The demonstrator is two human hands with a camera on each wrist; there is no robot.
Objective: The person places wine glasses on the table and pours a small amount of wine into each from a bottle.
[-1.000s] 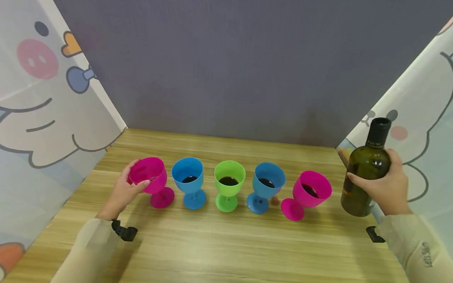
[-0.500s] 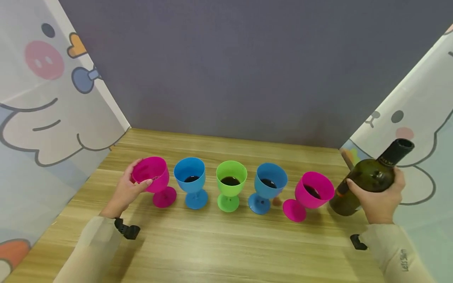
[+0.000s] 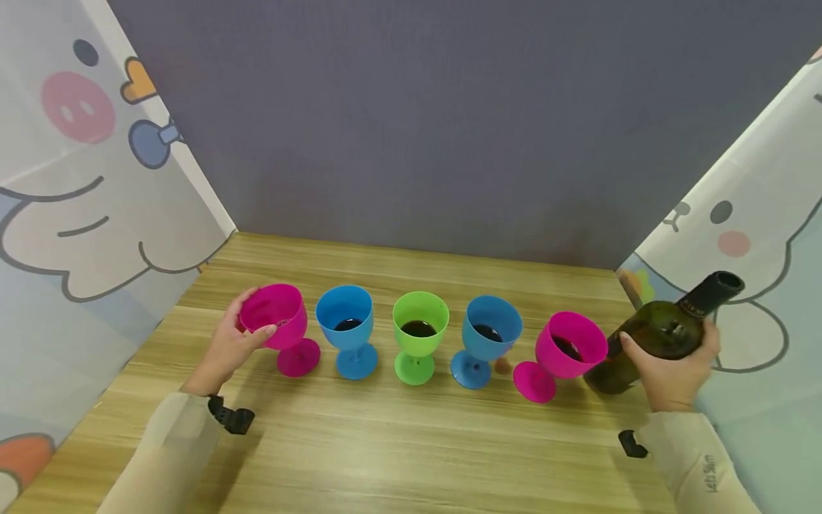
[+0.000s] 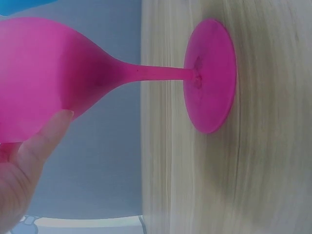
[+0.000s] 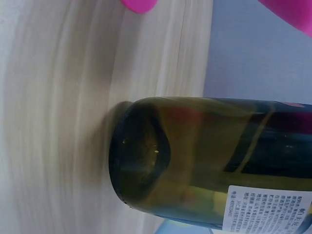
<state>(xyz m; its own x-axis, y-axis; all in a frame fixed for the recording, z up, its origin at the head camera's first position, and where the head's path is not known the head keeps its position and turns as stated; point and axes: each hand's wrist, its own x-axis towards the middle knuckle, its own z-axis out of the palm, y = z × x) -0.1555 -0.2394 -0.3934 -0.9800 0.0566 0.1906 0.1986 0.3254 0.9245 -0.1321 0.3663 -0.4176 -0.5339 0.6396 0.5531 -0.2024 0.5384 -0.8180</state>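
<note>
At the left end of a row of goblets, my left hand [image 3: 229, 343] holds the bowl of a pink goblet [image 3: 277, 314], thumb in front and fingers round the far left side. Its foot [image 4: 210, 75] stands flat on the table in the left wrist view. My right hand [image 3: 674, 368] grips a dark green wine bottle [image 3: 661, 330] round its body. The bottle's base is close by the table, right beside the right-hand pink goblet [image 3: 568, 344], which has dark liquid inside. A white printed label [image 5: 267, 209] shows on the bottle in the right wrist view.
Between the pink goblets stand a blue goblet [image 3: 344, 314], a green goblet [image 3: 420, 325] and another blue goblet [image 3: 493, 328], each with dark liquid. A grey panel [image 3: 411, 128] rises behind the wooden table [image 3: 398, 457]. Cartoon-printed sheets [image 3: 122, 235] flank both sides.
My right hand has brought the bottle down and leftward, from beside the right sheet to next to the right pink goblet. My left hand keeps its hold on the left pink goblet.
</note>
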